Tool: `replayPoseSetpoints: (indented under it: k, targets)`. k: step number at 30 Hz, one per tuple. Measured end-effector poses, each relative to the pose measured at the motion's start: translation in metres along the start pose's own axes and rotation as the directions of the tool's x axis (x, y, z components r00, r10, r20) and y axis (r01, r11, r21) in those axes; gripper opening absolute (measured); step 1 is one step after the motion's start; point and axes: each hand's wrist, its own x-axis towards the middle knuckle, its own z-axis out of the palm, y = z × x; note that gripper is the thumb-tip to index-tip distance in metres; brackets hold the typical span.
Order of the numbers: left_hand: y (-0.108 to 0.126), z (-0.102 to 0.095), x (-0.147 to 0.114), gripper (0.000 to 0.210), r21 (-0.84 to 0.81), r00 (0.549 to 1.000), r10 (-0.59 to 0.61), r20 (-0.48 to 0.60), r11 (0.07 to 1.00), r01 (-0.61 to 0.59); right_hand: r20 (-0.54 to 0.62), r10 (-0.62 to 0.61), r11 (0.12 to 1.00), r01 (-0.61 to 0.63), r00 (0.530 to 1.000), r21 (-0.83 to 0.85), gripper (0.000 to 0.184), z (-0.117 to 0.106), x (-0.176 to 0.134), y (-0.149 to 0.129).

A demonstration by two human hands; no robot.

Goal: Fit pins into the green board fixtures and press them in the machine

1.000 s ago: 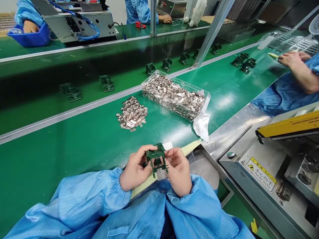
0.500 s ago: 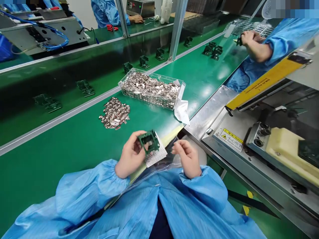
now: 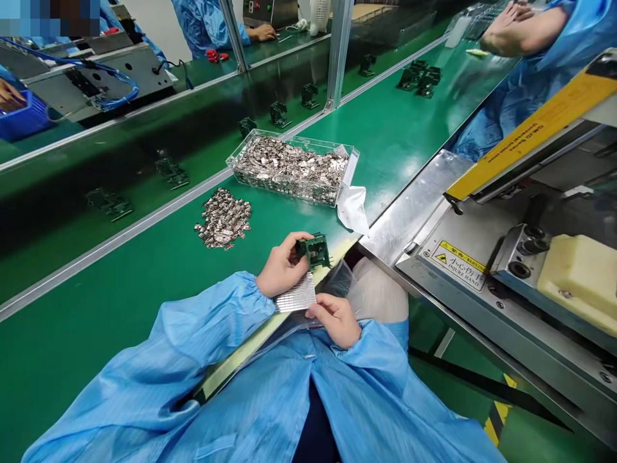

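Observation:
My left hand [image 3: 283, 269] grips a small dark-green frame-like part [image 3: 317, 251], its thumb and fingers around the left side. Below that part, over the table edge, is a small silver ribbed sheet [image 3: 296, 296]. My right hand [image 3: 336, 319] is closed, with thumb and forefinger pinching at the sheet's lower right corner; the exact fingertip contact is partly hidden. Farther up the table lies a loose pile of small silver metal pieces [image 3: 224, 218]. Beside it stands a clear plastic box [image 3: 284, 185] full of similar pieces.
A white crumpled tissue [image 3: 353, 211] lies by the box. To my right is a metal machine [image 3: 453, 257] with a yellow bar [image 3: 535, 128]. Several dark-green parts [image 3: 419, 78] sit farther along the green table [image 3: 144, 289]. A co-worker's arm [image 3: 525, 29] is at upper right.
My left hand has moved up and right with the green part, turning it. My right hand has come left and down to the silver sheet. The co-worker's hands have moved farther off.

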Motion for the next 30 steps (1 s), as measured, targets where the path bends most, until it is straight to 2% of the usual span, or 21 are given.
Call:
replayPoseSetpoints:
  k: [4, 11, 19, 22, 25, 27, 30]
  targets:
    - [0.003, -0.001, -0.002, 0.039, 0.063, 1.000, 0.008, 0.009, 0.998, -0.008, 0.021, -0.024, 1.000, 0.024, 0.999, 0.015, 0.046, -0.001, 0.001, 0.008]
    - [0.006, -0.001, -0.003, 0.040, 0.086, 0.999, 0.007, 0.033, 0.996, -0.010, 0.055, -0.032, 0.999, 0.032, 0.998, 0.002, 0.045, -0.006, 0.006, 0.010]
    - [0.007, -0.003, -0.002, 0.036, 0.096, 0.999, 0.003, 0.042, 0.995, -0.007, 0.069, -0.059, 0.970, 0.074, 0.996, -0.232, 0.053, -0.013, 0.005, 0.003]
    - [0.005, -0.003, -0.002, 0.037, 0.087, 0.999, -0.015, 0.032, 0.996, 0.012, 0.038, -0.017, 0.935, 0.029, 0.999, -0.354, 0.048, -0.015, 0.002, 0.008]
    - [0.003, -0.002, -0.003, 0.038, 0.005, 1.000, -0.019, -0.015, 1.000, 0.019, -0.022, 0.027, 0.892, -0.034, 0.999, -0.451, 0.038, -0.021, 0.000, 0.009]
    - [0.002, -0.001, -0.004, 0.038, -0.082, 0.997, -0.030, -0.066, 0.996, 0.025, -0.073, 0.021, 0.868, -0.054, 0.997, -0.494, 0.030, -0.027, -0.001, 0.000]
    - [0.004, 0.000, -0.008, 0.038, -0.186, 0.991, -0.042, -0.124, 0.982, 0.019, -0.178, -0.047, 0.842, -0.057, 0.983, -0.537, 0.016, -0.033, -0.005, -0.028]
